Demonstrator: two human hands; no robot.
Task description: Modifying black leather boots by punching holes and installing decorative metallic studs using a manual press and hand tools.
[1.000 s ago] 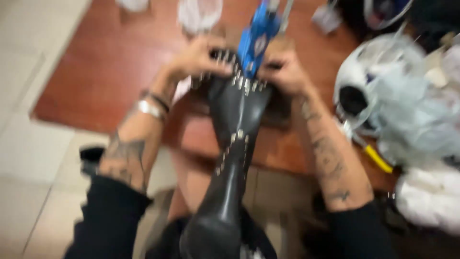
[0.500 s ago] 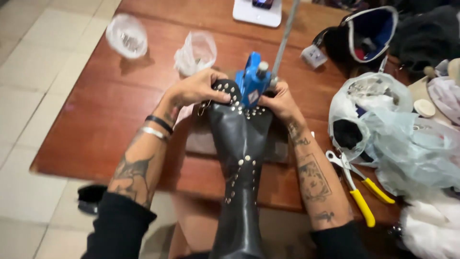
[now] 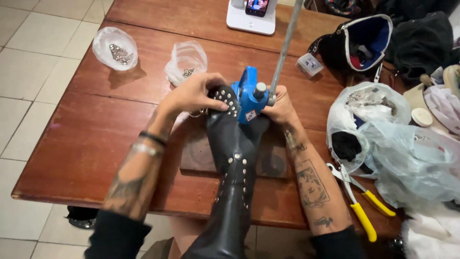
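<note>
A long black leather piece (image 3: 235, 158) set with silver studs runs from my lap up onto the wooden table (image 3: 91, 139). Its top end sits under a blue hand press (image 3: 248, 98) with a long grey lever (image 3: 283, 48). My left hand (image 3: 194, 95) grips the studded top edge of the leather on the left of the press. My right hand (image 3: 280, 108) holds the leather's right edge beside the press, fingers curled by the lever's base.
Two small clear bags of metal studs (image 3: 115, 48) (image 3: 187, 62) lie at the back left. A phone on a white stand (image 3: 252, 14) is at the far edge. Yellow-handled pliers (image 3: 359, 211), plastic bags (image 3: 383, 139) and an open black bag (image 3: 354, 43) crowd the right side.
The view has pulled back and steadied, so the press and hands sit lower in it. Both hands keep their hold on the leather at the press.
</note>
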